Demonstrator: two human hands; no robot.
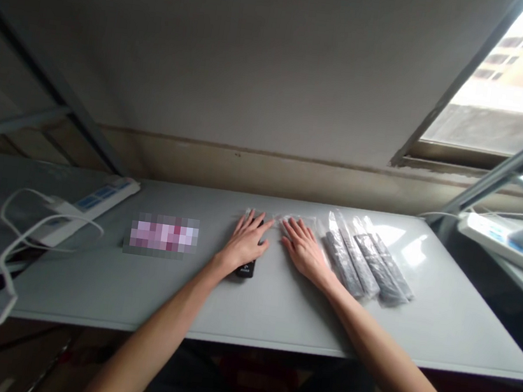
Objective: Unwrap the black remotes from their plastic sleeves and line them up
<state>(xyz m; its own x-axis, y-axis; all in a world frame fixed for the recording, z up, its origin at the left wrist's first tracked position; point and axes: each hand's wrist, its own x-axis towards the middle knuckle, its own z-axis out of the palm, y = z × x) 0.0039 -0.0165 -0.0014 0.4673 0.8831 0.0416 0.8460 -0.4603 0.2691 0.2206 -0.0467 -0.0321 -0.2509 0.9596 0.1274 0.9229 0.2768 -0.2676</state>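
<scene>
My left hand (246,243) lies with fingers spread over a black remote control (246,270), whose lower end shows below the palm. Most of the remote is hidden by the hand. To its right, my right hand (305,248) rests flat, fingers outstretched, on or beside thin clear plastic (314,223) near the back of the grey table (275,313). I cannot tell whether the plastic is one bag or more. Just right of that hand lie several dark, long items in clear plastic sleeves (368,265), side by side and slanted.
A pixelated pink and white item (162,236) lies on the table's left part. Farther left sits a white power strip (86,211) with a white cable (6,265). Another power strip (510,245) is at the right. Metal frame bars rise at both sides; a wall stands behind.
</scene>
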